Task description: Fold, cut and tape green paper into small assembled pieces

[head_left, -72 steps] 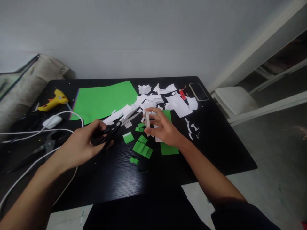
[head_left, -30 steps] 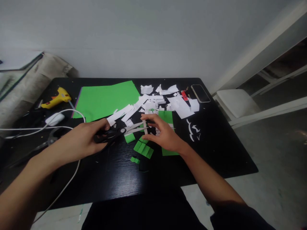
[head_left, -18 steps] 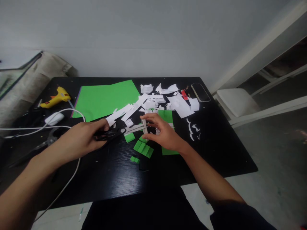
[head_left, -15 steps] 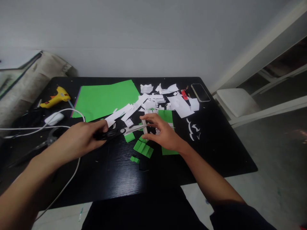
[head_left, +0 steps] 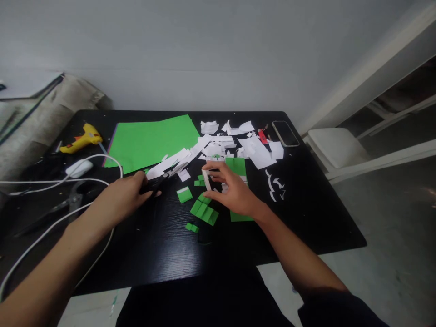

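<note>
My left hand (head_left: 127,195) is closed around the handles of a pair of scissors (head_left: 165,175), whose blades point up and right over white paper strips (head_left: 185,159). My right hand (head_left: 231,188) pinches a narrow white folded paper piece (head_left: 206,180) between thumb and fingers, upright above the table. Below it lie small folded green paper pieces (head_left: 204,211), with another green piece (head_left: 185,194) to their left. A green paper strip (head_left: 238,168) runs partly hidden beneath my right hand.
A large green sheet (head_left: 150,141) lies at the back left, beside a yellow glue gun (head_left: 81,138). White cables (head_left: 116,161) cross the left side near a larger dark tool (head_left: 75,195). White scraps (head_left: 257,152), a red object (head_left: 262,136) and a phone (head_left: 285,133) are at the back right.
My left hand has drawn the scissors left and away from the white paper piece, and their blades now angle upward. My right hand still holds the piece in nearly the same place.
</note>
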### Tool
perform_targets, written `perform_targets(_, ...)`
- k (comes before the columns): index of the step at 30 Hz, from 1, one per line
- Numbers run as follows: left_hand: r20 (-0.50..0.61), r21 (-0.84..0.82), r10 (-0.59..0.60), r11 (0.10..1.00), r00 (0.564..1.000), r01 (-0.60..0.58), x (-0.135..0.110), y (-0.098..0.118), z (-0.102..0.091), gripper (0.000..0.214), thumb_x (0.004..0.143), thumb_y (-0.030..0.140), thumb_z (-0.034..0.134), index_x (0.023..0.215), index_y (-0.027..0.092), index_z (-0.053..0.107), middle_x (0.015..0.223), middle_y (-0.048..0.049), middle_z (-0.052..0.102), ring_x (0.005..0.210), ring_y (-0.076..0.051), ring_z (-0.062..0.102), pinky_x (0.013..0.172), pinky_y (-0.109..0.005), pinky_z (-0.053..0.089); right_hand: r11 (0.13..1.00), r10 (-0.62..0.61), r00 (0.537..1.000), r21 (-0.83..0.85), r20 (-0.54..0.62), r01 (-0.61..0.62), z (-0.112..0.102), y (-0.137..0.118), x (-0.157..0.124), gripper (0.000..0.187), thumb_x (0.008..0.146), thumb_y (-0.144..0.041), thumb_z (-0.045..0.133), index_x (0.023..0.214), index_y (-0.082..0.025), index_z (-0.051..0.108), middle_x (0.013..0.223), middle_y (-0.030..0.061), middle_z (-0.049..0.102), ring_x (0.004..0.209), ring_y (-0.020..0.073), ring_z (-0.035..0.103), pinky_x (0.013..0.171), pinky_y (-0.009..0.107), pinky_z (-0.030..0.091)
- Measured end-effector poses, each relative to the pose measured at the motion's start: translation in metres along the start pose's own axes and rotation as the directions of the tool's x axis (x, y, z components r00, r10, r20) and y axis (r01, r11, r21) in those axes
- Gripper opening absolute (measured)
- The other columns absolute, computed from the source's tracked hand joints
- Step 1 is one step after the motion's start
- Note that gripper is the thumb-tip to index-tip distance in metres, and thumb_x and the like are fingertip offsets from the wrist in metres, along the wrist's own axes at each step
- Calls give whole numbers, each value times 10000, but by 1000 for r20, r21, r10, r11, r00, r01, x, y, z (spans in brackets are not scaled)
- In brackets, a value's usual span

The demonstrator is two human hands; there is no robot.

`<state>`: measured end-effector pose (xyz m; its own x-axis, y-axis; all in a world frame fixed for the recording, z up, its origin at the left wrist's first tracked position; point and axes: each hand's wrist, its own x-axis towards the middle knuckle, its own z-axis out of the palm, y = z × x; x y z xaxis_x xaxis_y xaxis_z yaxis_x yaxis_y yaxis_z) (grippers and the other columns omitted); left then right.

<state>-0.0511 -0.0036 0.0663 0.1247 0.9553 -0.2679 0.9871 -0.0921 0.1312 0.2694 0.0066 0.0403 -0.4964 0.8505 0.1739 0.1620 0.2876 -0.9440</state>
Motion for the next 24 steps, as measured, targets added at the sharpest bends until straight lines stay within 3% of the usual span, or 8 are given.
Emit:
perform_targets(4, -68, 35, 15, 999, 998, -12, 2, -5, 14, 260, 1002, 451, 566, 1039, 196, 598, 981, -125, 723, 898, -340, 708, 773, -386, 507, 999, 39, 998, -9, -58, -40, 0, 4, 1, 561, 903, -194, 793, 1386, -398, 592, 1475, 45, 552, 1228, 264, 690, 1058, 503, 640)
perform_targets(7, -124, 54, 67, 997, 990, -61, 5, -10, 18, 140, 954, 338, 615, 983, 205, 647, 1010, -117, 703, 905, -322, 696, 815, -405, 539, 1000, 31, 997, 2, -77, -31, 0, 5, 2, 564, 900, -216, 797, 1397, -401, 606, 1462, 48, 551, 1167, 247, 694, 1007, 479, 658)
perform_targets(11, -289, -53, 80, 994, 954, -99, 5, 2, 11, 151, 929, 341, 646, 947, 198, 694, 972, -141, 713, 889, -356, 697, 814, -466, 542, 996, -42, 992, -80, -117, 32, 0, -1, 2, 516, 919, -297, 801, 1397, -387, 630, 1433, 57, 581, 1309, 297, 625, 1103, 552, 591)
perform_targets(13, -386, -231, 79, 956, 919, -179, 2, 21, 5, 221, 986, 398, 599, 973, 209, 712, 993, -125, 746, 884, -334, 710, 817, -462, 542, 984, -112, 983, -153, -149, 89, 2, -7, 2, 498, 927, -290, 792, 1392, -385, 641, 1426, 58, 596, 1394, 317, 566, 1163, 589, 532)
perform_targets(15, -409, -477, 72, 833, 910, -280, -1, 44, 2, 266, 1000, 466, 620, 1040, 234, 744, 987, -85, 785, 894, -296, 733, 831, -429, 557, 967, -185, 968, -209, -171, 147, 4, -13, 1, 495, 931, -270, 788, 1389, -391, 647, 1421, 57, 605, 1429, 319, 536, 1219, 606, 467)
perform_targets(18, -380, -740, 57, 581, 923, -340, 2, 74, 5, 314, 971, 472, 692, 1161, 230, 751, 1040, -76, 809, 941, -259, 754, 889, -414, 584, 953, -244, 958, -219, -151, 208, 6, -19, -1, 514, 934, -274, 792, 1406, -402, 635, 1459, 57, 587, 1456, 318, 519, 1257, 613, 416)
perform_targets(21, -346, -859, 79, 376, 935, -349, 8, 91, 12, 294, 943, 431, 729, 1137, 211, 756, 1036, -79, 813, 932, -233, 759, 892, -402, 597, 951, -261, 958, -205, -119, 234, 6, -21, -3, 523, 936, -300, 790, 1420, -402, 621, 1495, 57, 574, 1486, 322, 498, 1271, 631, 394)
perform_targets(24, -327, -901, 62, 281, 943, -331, 12, 95, 15, 208, 915, 395, 760, 976, 196, 763, 901, -54, 797, 818, -193, 741, 786, -340, 589, 955, -253, 961, -191, -116, 228, 6, -19, -4, 523, 941, -310, 779, 1431, -395, 617, 1508, 56, 578, 1513, 319, 476, 1293, 639, 360)
